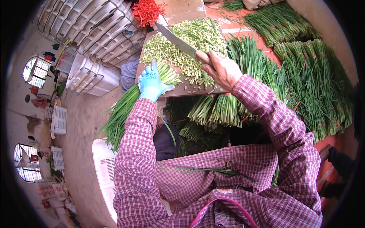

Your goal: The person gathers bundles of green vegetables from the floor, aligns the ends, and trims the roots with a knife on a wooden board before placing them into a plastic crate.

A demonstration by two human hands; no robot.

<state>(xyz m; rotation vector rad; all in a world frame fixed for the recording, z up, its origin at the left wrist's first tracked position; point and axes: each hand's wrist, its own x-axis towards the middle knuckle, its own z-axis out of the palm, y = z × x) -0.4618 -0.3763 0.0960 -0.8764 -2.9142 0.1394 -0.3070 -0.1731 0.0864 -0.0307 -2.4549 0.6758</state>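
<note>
My left hand (152, 81), in a light blue glove, presses a bunch of long green garlic chives (125, 109) on the board's left edge, its pale stem ends facing the heap. My right hand (223, 69), bare, grips the wooden handle of a large knife (178, 40). The blade points to the upper left, over many short cut stem pieces (196, 61) spread across the brown cutting board (189, 90). Whether the blade touches them I cannot tell. The bunch's leaves hang off the board beside my left sleeve.
Tied bundles of chives (302, 79) lie on an orange-red sheet at right, more bundles (225, 111) below the board. Red ties (146, 12) sit at its top left corner. White plastic crates (94, 31) stand stacked at upper left; another crate (104, 171) is by my left arm.
</note>
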